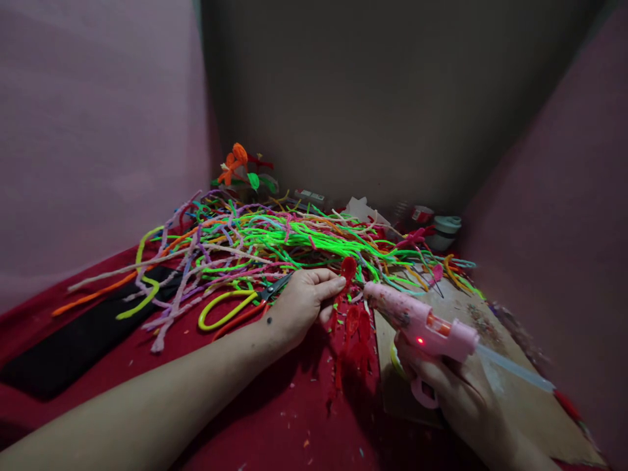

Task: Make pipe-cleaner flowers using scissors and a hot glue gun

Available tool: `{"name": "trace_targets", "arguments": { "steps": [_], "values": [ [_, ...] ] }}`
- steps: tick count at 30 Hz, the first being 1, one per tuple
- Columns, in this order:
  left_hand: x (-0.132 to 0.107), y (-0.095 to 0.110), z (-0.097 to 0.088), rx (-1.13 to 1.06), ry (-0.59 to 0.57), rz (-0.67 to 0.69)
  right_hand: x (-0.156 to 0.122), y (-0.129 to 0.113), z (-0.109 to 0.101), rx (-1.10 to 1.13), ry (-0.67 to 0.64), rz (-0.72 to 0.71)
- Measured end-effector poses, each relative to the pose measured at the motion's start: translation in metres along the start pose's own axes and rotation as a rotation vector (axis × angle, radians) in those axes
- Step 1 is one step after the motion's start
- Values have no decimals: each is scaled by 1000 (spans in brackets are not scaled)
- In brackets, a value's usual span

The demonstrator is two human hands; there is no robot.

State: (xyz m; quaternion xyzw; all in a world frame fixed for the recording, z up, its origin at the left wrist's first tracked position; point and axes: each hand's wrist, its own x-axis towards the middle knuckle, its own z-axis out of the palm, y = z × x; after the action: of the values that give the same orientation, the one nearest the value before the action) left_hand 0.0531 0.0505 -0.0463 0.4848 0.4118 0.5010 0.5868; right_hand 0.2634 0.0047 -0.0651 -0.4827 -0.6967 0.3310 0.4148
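Observation:
My right hand (441,369) is wrapped round a pink hot glue gun (417,317), whose small red light is lit and from whose back a clear glue stick sticks out. The gun's nozzle points left, close to a red pipe cleaner petal (348,267). Thumb and fingers of my left hand (314,297) pinch this petal near its lower end. Below, more red pipe cleaner petals (358,327) lie on the red cloth (275,399). Beside my left wrist rest scissors (228,311) with yellow and orange handles, their blades partly behind my hand.
A heap of colourful pipe cleaners (294,235) spreads across the back. At left lies a flat black item (73,347); at right, a brown board (510,386) sits under the gun. An orange pipe cleaner flower (234,163) and a pale lidded cup (445,232) stand behind.

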Motion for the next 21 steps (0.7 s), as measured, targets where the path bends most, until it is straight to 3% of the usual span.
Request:
{"name": "trace_targets", "arguments": {
  "steps": [5,15,21],
  "values": [
    [1,0,-1,16,4,-4,0,-3,0,30,-67,88],
    [1,-2,-2,9,-11,10,-2,4,-3,-33,41,131],
    [0,0,-1,9,0,8,0,-4,-1,37,-56,106]
  ]
}}
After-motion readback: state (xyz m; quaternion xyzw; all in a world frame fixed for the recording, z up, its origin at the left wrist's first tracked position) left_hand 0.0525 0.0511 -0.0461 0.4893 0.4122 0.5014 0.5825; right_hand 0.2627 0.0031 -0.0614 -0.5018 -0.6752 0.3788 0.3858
